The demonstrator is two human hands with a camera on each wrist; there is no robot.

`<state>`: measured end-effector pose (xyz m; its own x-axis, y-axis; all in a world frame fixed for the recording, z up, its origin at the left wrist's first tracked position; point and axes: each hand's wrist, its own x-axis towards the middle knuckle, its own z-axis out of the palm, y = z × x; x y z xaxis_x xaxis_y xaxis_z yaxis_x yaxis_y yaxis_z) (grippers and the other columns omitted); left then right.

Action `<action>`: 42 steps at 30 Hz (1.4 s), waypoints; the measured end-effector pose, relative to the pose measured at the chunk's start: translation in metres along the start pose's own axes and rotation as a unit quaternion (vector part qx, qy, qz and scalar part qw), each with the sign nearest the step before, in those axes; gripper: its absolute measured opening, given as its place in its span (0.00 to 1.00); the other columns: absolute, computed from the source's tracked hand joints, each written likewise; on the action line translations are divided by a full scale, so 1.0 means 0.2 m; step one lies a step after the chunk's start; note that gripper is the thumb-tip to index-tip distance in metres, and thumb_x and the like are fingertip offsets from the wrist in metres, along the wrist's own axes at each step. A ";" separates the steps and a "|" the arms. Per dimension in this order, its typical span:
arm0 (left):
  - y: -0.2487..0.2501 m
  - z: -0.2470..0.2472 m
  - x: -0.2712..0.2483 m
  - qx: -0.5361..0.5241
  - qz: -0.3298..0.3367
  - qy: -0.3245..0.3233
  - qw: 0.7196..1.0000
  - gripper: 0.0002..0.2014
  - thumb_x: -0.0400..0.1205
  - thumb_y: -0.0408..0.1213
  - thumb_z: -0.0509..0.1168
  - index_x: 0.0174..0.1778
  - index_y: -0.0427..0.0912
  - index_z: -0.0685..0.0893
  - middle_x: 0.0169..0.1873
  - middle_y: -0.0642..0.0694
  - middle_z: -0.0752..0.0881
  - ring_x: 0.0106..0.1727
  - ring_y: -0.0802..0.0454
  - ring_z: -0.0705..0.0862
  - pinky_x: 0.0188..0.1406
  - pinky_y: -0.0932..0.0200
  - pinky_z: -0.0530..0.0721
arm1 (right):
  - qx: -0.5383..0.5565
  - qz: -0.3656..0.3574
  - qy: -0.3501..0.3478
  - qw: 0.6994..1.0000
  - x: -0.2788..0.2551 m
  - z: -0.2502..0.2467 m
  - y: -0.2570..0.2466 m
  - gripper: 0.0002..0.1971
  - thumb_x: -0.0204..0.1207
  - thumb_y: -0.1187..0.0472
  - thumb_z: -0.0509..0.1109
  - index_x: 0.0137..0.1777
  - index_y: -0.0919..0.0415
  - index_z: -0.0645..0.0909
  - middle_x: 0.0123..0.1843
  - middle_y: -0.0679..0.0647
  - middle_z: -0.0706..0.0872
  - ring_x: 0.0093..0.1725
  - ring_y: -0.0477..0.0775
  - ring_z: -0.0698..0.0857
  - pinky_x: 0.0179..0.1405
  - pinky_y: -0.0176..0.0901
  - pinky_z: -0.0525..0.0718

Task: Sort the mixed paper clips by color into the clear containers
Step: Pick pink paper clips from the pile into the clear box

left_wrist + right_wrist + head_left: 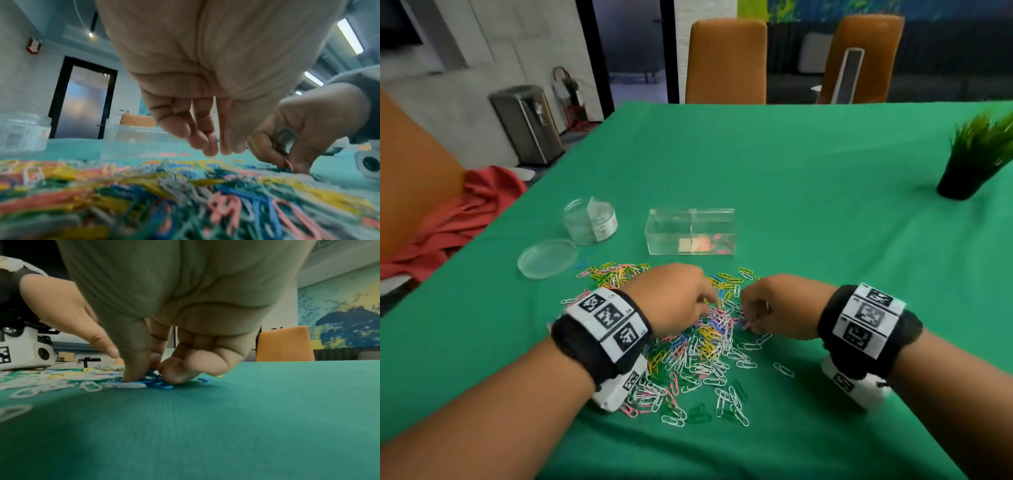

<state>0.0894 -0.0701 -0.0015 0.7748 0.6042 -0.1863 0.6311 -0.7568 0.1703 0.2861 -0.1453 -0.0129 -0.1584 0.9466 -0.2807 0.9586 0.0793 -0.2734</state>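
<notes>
Fingers [135, 366] amid paper clips [705, 346]

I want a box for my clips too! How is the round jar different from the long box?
The round jar is a cylinder; the long box is rectangular. The jar looks empty; the box holds a few pink clips. The jar's lid lies beside it. Both are clear and stand on the green table.

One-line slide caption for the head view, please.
Both hands, left and right, pick through the mixed clips on the green table; a few pink clips already lie in the clear box.
</notes>
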 end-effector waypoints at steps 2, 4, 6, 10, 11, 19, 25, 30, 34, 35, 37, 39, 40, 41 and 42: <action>0.02 0.00 0.01 -0.005 0.001 -0.010 1.000 0.14 0.84 0.50 0.67 0.65 0.60 0.86 0.55 0.55 0.87 0.57 0.52 0.84 0.57 0.55 0.80 | 0.004 0.009 0.021 1.000 -0.01 0.01 0.01 0.05 0.72 0.56 0.73 0.44 0.45 0.81 0.33 0.41 0.79 0.35 0.46 0.79 0.36 0.40 0.77; 0.03 0.00 0.02 0.002 0.002 -0.029 1.000 0.14 0.83 0.52 0.68 0.65 0.62 0.86 0.56 0.56 0.86 0.57 0.52 0.84 0.55 0.56 0.80 | -0.006 0.017 0.041 0.999 -0.02 0.01 0.03 0.04 0.73 0.56 0.72 0.46 0.47 0.82 0.32 0.41 0.78 0.34 0.45 0.77 0.34 0.38 0.72; 0.04 0.00 0.02 0.012 0.001 -0.037 0.999 0.13 0.83 0.52 0.69 0.64 0.62 0.87 0.55 0.57 0.85 0.56 0.53 0.84 0.50 0.59 0.77 | -0.022 0.024 0.052 0.998 -0.02 0.01 0.04 0.04 0.74 0.57 0.70 0.47 0.48 0.83 0.32 0.41 0.77 0.37 0.48 0.78 0.34 0.38 0.71; 0.03 0.01 0.02 0.022 -0.001 -0.015 1.000 0.06 0.83 0.49 0.69 0.52 0.56 0.89 0.47 0.57 0.83 0.51 0.52 0.84 0.47 0.57 0.80 | -0.033 0.026 0.072 0.997 -0.01 0.02 0.06 0.04 0.72 0.53 0.69 0.45 0.48 0.84 0.38 0.44 0.83 0.40 0.51 0.81 0.39 0.42 0.82; 0.02 0.01 0.02 0.023 -0.001 -0.009 1.000 0.05 0.82 0.48 0.69 0.50 0.55 0.88 0.46 0.57 0.83 0.50 0.52 0.84 0.49 0.54 0.83 | -0.034 0.019 0.079 0.996 -0.01 0.02 0.07 0.05 0.73 0.52 0.68 0.45 0.48 0.84 0.39 0.45 0.84 0.40 0.52 0.82 0.41 0.45 0.84; 0.00 0.00 0.00 -0.018 0.000 0.030 0.999 0.04 0.80 0.43 0.68 0.39 0.54 0.82 0.45 0.58 0.77 0.49 0.53 0.81 0.52 0.51 0.83 | 0.000 -0.027 0.129 0.991 -0.03 0.02 0.07 0.08 0.72 0.51 0.62 0.34 0.52 0.73 0.39 0.45 0.75 0.35 0.52 0.77 0.38 0.46 0.80; -0.01 0.00 -0.02 -0.037 -0.001 0.052 0.998 0.07 0.80 0.37 0.65 0.39 0.54 0.76 0.41 0.57 0.80 0.44 0.54 0.80 0.41 0.58 0.77 | 0.062 -0.077 0.210 0.973 -0.04 -0.03 0.04 0.05 0.60 0.62 0.62 0.27 0.56 0.69 0.33 0.49 0.78 0.28 0.53 0.74 0.28 0.44 0.75; -0.03 0.02 -0.05 -0.042 -0.019 0.035 0.998 0.14 0.84 0.34 0.60 0.59 0.59 0.79 0.43 0.59 0.77 0.49 0.52 0.80 0.49 0.56 0.76 | 0.059 -0.006 0.146 0.988 -0.02 0.00 0.04 0.12 0.73 0.68 0.62 0.47 0.48 0.73 0.39 0.49 0.86 0.38 0.55 0.83 0.39 0.45 0.82; -0.05 0.03 -0.05 -0.040 -0.043 0.017 0.998 0.13 0.83 0.32 0.56 0.49 0.53 0.83 0.52 0.52 0.83 0.53 0.50 0.81 0.55 0.55 0.79 | 0.031 0.017 0.059 0.998 0.00 0.01 0.04 0.12 0.77 0.67 0.59 0.42 0.48 0.77 0.36 0.48 0.81 0.39 0.54 0.79 0.44 0.46 0.80; -0.05 0.02 -0.05 -0.054 -0.046 0.021 0.997 0.13 0.83 0.32 0.56 0.48 0.54 0.82 0.50 0.54 0.83 0.51 0.52 0.80 0.52 0.57 0.77 | 0.025 0.013 0.059 0.998 0.00 0.01 0.03 0.10 0.79 0.64 0.61 0.42 0.48 0.77 0.35 0.46 0.80 0.37 0.53 0.77 0.42 0.46 0.78; -0.06 0.01 -0.05 -0.081 -0.049 0.044 0.995 0.11 0.85 0.35 0.58 0.49 0.54 0.84 0.44 0.58 0.82 0.48 0.55 0.80 0.47 0.60 0.74 | 0.001 0.003 0.072 0.997 0.00 0.02 0.02 0.03 0.79 0.54 0.66 0.44 0.46 0.79 0.31 0.45 0.77 0.32 0.48 0.76 0.38 0.43 0.76; -0.08 0.00 -0.06 -0.078 -0.052 0.061 0.994 0.09 0.86 0.38 0.61 0.51 0.52 0.87 0.42 0.57 0.83 0.47 0.54 0.81 0.46 0.61 0.75 | -0.030 -0.008 0.068 0.997 0.00 0.02 0.01 0.04 0.78 0.50 0.68 0.50 0.43 0.83 0.32 0.44 0.78 0.32 0.43 0.77 0.37 0.41 0.77; -0.09 -0.01 -0.06 -0.071 -0.054 0.066 0.994 0.08 0.86 0.41 0.63 0.52 0.51 0.88 0.42 0.56 0.84 0.47 0.53 0.82 0.46 0.60 0.76 | -0.044 -0.013 0.065 0.997 0.00 0.03 0.01 0.05 0.78 0.49 0.68 0.51 0.42 0.84 0.34 0.43 0.80 0.34 0.44 0.79 0.39 0.41 0.80; -0.11 -0.01 -0.07 -0.071 -0.057 0.075 0.993 0.08 0.86 0.43 0.64 0.51 0.50 0.88 0.43 0.55 0.85 0.48 0.52 0.84 0.48 0.59 0.78 | -0.058 -0.012 0.068 0.996 0.01 0.03 0.01 0.06 0.78 0.47 0.67 0.51 0.41 0.83 0.37 0.42 0.82 0.37 0.47 0.81 0.42 0.43 0.83; -0.13 -0.02 -0.08 -0.080 -0.062 0.086 0.991 0.08 0.85 0.45 0.65 0.50 0.49 0.89 0.44 0.54 0.87 0.48 0.52 0.85 0.50 0.58 0.81 | -0.070 -0.015 0.074 0.995 0.02 0.03 0.02 0.06 0.76 0.45 0.67 0.49 0.41 0.82 0.41 0.42 0.83 0.40 0.49 0.83 0.44 0.46 0.85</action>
<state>0.0612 -0.0588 0.0000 0.6776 0.7337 -0.0498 0.7087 -0.6335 0.3104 0.2880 -0.1436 -0.0211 -0.1607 0.9780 -0.1332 0.9792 0.1411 -0.1456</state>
